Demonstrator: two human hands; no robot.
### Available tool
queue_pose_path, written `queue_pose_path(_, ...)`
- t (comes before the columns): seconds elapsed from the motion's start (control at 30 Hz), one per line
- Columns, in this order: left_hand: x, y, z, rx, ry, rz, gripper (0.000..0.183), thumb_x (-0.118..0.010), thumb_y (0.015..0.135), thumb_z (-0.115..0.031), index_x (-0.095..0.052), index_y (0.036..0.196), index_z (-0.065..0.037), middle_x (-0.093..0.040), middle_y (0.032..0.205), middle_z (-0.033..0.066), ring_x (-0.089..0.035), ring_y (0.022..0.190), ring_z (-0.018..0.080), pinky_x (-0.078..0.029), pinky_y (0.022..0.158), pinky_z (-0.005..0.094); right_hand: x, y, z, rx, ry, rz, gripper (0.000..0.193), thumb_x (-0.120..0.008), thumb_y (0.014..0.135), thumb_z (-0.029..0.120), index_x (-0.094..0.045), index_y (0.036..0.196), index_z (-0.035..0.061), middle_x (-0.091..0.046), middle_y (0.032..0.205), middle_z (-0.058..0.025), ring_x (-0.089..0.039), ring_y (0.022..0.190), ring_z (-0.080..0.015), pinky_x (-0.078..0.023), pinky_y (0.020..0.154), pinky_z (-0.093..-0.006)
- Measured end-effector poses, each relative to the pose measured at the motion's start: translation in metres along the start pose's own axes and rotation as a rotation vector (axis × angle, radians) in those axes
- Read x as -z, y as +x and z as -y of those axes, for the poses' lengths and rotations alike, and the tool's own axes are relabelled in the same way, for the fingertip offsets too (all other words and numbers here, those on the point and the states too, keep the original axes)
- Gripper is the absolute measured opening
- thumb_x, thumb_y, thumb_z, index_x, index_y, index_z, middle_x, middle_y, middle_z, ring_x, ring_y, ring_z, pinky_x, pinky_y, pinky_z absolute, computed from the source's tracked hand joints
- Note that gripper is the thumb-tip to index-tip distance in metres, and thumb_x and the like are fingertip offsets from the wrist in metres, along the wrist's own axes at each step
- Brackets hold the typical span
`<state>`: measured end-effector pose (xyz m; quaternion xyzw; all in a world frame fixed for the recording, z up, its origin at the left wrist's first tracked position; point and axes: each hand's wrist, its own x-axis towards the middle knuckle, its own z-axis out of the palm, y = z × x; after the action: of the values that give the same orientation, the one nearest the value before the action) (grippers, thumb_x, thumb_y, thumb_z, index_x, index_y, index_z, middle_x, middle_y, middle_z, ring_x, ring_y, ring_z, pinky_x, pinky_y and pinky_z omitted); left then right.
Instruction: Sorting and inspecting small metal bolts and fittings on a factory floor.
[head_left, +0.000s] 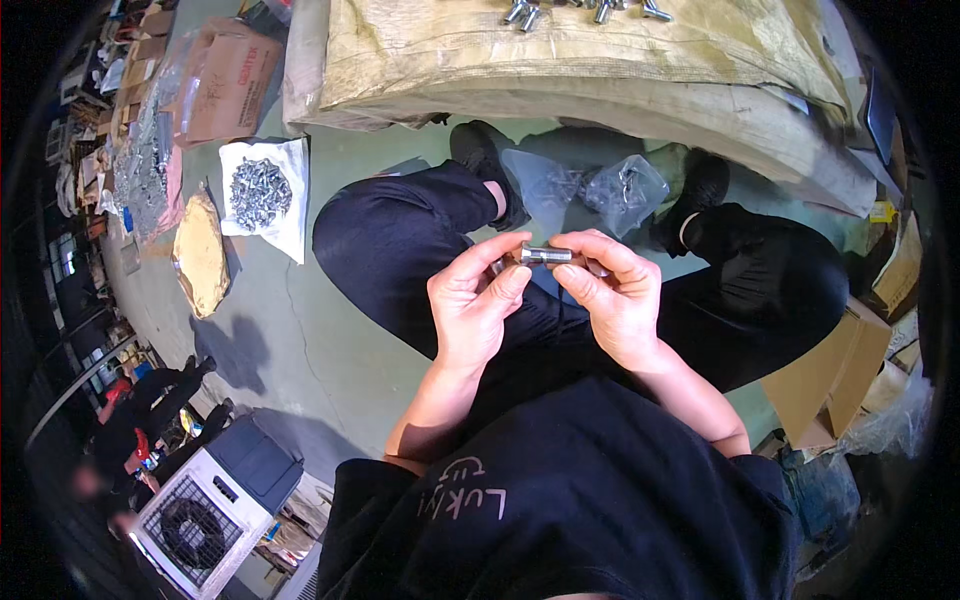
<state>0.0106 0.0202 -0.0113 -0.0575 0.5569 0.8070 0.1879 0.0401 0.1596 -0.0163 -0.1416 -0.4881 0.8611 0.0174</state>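
Observation:
A shiny metal bolt point(546, 256) lies sideways in front of my body, pinched at both ends. Thumb and forefinger of my left hand point(478, 295) close on its wider left end. My right hand point(617, 300) pinches the other end, where the fingertips hide the tip. Whether a nut sits under those fingers I cannot make out. Beyond my hands, on the floor between my feet, is a clear plastic bag point(628, 194) with metal pieces in it. Several similar metal bolts point(527, 17) lie on the cloth-covered surface at the top edge.
Small metal parts point(261, 193) are heaped on a white sheet point(290, 238) on the floor at left. Nearby are a tan flat packet point(201, 255) and a cardboard box point(228, 82). An air cooler point(205, 515) and another person point(130, 430) are lower left. Open cardboard point(830, 375) stands right.

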Motion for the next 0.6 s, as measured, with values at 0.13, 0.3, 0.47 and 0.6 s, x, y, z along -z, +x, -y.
queue_pose_path(0.13, 0.000, -0.004, -0.004, -0.020, 0.007, -0.010, 0.031, -0.064, 0.074, -0.001, -0.057, 0.105, 0.002, -0.057, 0.078, 0.0010, -0.040, 0.054, 0.0024, -0.033, 0.045, 0.0158, -0.001, -0.003, 0.000, -0.017, -0.008, 0.021, 0.024, -0.062, 0.074, -0.004, -0.058, 0.098, -0.0034, -0.056, 0.084, -0.0029, -0.047, 0.065, -0.0040, -0.038, 0.056, -0.0156)
queue_pose_path(0.3, -0.004, -0.007, -0.004, -0.046, 0.067, -0.032, 0.031, -0.064, 0.075, -0.003, -0.056, 0.105, 0.002, -0.054, 0.076, 0.0001, -0.040, 0.054, 0.0025, -0.032, 0.045, 0.0155, 0.001, -0.005, 0.000, -0.026, -0.039, 0.021, 0.024, -0.062, 0.074, -0.004, -0.059, 0.098, -0.0026, -0.055, 0.084, -0.0031, -0.047, 0.066, -0.0041, -0.038, 0.056, -0.0155)
queue_pose_path(0.47, -0.002, -0.002, -0.002, -0.101, 0.086, 0.037, 0.028, -0.058, 0.079, -0.003, -0.054, 0.106, 0.004, -0.055, 0.081, 0.0058, -0.044, 0.056, 0.0059, -0.032, 0.043, 0.0168, 0.005, -0.002, 0.004, 0.038, -0.091, 0.059, 0.024, -0.062, 0.074, -0.004, -0.059, 0.098, -0.0028, -0.055, 0.084, -0.0030, -0.047, 0.066, -0.0045, -0.038, 0.057, -0.0151)
queue_pose_path(0.6, -0.010, 0.001, -0.016, -0.073, 0.099, -0.021, 0.023, -0.060, 0.077, 0.000, -0.059, 0.100, 0.001, -0.057, 0.083, 0.0022, -0.043, 0.059, 0.0038, -0.035, 0.048, 0.0161, 0.000, 0.005, 0.007, 0.027, -0.093, 0.061, 0.023, -0.061, 0.074, -0.004, -0.059, 0.097, -0.0030, -0.055, 0.083, -0.0027, -0.047, 0.065, -0.0046, -0.036, 0.055, -0.0155)
